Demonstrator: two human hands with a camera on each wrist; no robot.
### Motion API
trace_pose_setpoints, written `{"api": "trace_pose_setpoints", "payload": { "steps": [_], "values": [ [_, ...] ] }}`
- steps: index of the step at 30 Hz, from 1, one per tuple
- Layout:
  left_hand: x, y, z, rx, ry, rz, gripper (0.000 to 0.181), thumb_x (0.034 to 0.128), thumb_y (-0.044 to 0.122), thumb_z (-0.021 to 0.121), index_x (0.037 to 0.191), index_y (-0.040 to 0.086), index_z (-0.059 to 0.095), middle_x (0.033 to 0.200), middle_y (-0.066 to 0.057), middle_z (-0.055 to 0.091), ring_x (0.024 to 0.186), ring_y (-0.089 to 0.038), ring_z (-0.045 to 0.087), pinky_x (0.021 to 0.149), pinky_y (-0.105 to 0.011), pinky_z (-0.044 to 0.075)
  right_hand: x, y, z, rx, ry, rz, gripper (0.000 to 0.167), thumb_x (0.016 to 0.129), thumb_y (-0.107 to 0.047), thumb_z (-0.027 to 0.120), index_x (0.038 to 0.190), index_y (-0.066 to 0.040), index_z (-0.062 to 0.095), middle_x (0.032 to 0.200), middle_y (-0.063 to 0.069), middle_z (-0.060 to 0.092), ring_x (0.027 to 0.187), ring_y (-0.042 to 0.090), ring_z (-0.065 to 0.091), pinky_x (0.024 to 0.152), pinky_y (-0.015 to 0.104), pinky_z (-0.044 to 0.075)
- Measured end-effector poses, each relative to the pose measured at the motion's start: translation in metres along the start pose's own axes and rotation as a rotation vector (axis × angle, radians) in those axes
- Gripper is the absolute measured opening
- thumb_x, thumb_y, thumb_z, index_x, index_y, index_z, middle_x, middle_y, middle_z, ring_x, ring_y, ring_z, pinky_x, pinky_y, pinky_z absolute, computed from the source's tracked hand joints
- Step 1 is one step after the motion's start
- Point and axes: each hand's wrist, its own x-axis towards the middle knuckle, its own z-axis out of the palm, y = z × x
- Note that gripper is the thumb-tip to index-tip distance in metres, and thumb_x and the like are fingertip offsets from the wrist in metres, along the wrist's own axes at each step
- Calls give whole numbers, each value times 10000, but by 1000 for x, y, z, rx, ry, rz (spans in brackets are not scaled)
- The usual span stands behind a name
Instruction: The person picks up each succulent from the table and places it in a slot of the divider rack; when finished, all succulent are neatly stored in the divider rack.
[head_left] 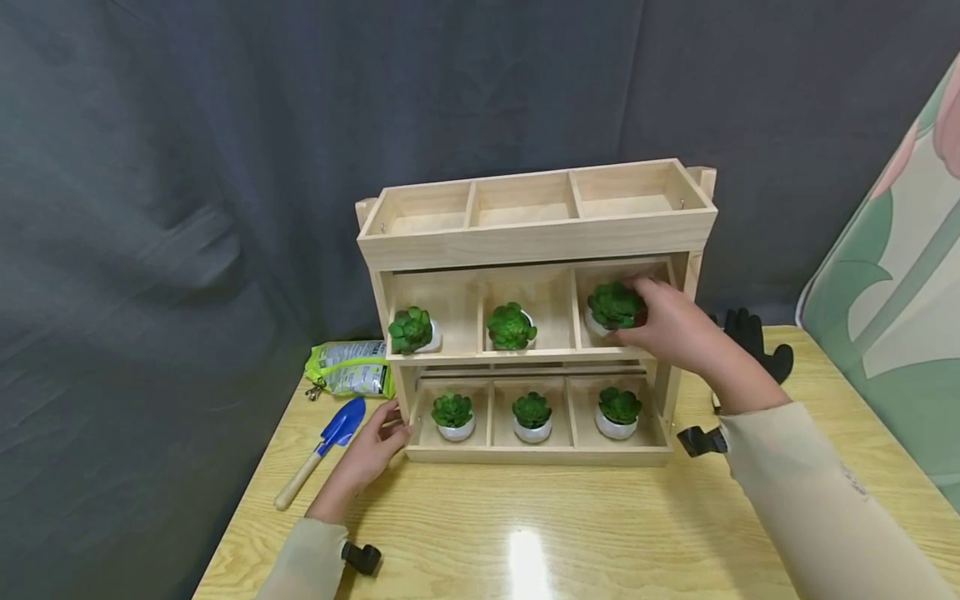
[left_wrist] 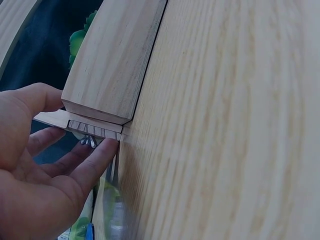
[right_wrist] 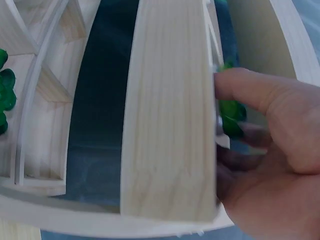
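Observation:
A three-tier wooden plant stand [head_left: 536, 242] stands on the table, each tier split into three compartments. With curled fingers and thumb, my right hand [head_left: 671, 325] holds a small potted succulent [head_left: 615, 307] in the middle tier's right compartment. In the right wrist view, the tier's front board hides most of that succulent [right_wrist: 231, 117]. My left hand [head_left: 371, 447] grips the stand's lower left corner; the left wrist view shows the thumb by the front board [left_wrist: 107, 65] and fingers at the side, near a metal wing nut [left_wrist: 89, 141].
Two more succulents [head_left: 512, 326] sit in the middle tier, one tipped sideways at left. Three upright ones [head_left: 532, 412] line the bottom tier. A blue trowel [head_left: 341, 423] and a green-and-grey bag [head_left: 350, 367] lie left; black gloves [head_left: 753, 342] lie behind right.

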Motion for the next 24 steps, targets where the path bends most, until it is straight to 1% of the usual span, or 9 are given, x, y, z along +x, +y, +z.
{"api": "trace_pose_setpoints", "payload": {
  "steps": [2,6,11,15,17,19,21,23,24],
  "values": [
    [0,0,0,0,-3,1,677,1092,270,622,1681,142,315,1613,-250,476,1476,-498,504,1137,-603,519,-4,2,-3,30,-24,-13,766,954,-171,798,1570,62,406,1469,327,549,1255,477,637,1009,629,555],
    [0,-1,0,-6,-10,-7,675,1095,276,618,1682,152,309,1623,-241,465,1492,-492,489,1149,-601,511,-12,6,-9,68,-57,-40,713,989,-106,743,1590,40,387,1506,311,534,1321,503,620,1062,642,545],
    [0,-3,-2,-31,3,3,670,1092,242,620,1681,139,317,1630,-249,461,1497,-498,483,1160,-596,509,-26,8,-14,38,-70,-71,632,1044,-81,653,1605,29,383,1591,301,477,1404,529,554,1108,670,508],
    [-2,-3,0,-33,34,12,645,1091,221,620,1669,122,352,1635,-249,466,1488,-489,502,1159,-570,522,-43,8,-14,-4,-36,-86,576,1088,-142,610,1604,5,403,1614,279,466,1375,535,577,1092,675,514],
    [-4,0,2,-16,51,9,628,1092,224,620,1659,113,373,1633,-241,474,1479,-473,522,1149,-552,536,-54,10,-14,-28,4,-104,534,1095,-181,609,1571,5,453,1573,269,511,1329,521,613,1068,678,522],
    [-6,4,3,21,70,0,609,1093,241,622,1645,109,403,1630,-227,490,1460,-447,556,1137,-542,547,-66,12,-13,-48,48,-123,492,1091,-209,628,1522,0,516,1515,258,566,1284,505,644,1044,681,530],
    [-9,11,3,80,89,-8,581,1097,273,616,1625,106,441,1620,-214,512,1428,-423,595,1120,-552,555,-78,14,-12,-72,92,-144,425,1081,-219,651,1452,-21,590,1439,219,637,1234,465,686,1015,656,553],
    [-15,20,0,153,114,-18,554,1101,318,605,1602,116,482,1613,-203,524,1403,-404,621,1112,-567,552,-90,17,-11,-98,116,-149,362,1071,-226,670,1391,-59,647,1376,179,688,1189,428,714,979,630,573],
    [-18,24,-1,198,128,-12,544,1104,334,596,1591,113,498,1608,-207,526,1387,-407,631,1102,-578,553,-95,20,-10,-115,123,-148,338,1065,-231,680,1366,-80,668,1352,158,708,1166,408,726,957,608,586]
  ]
}}
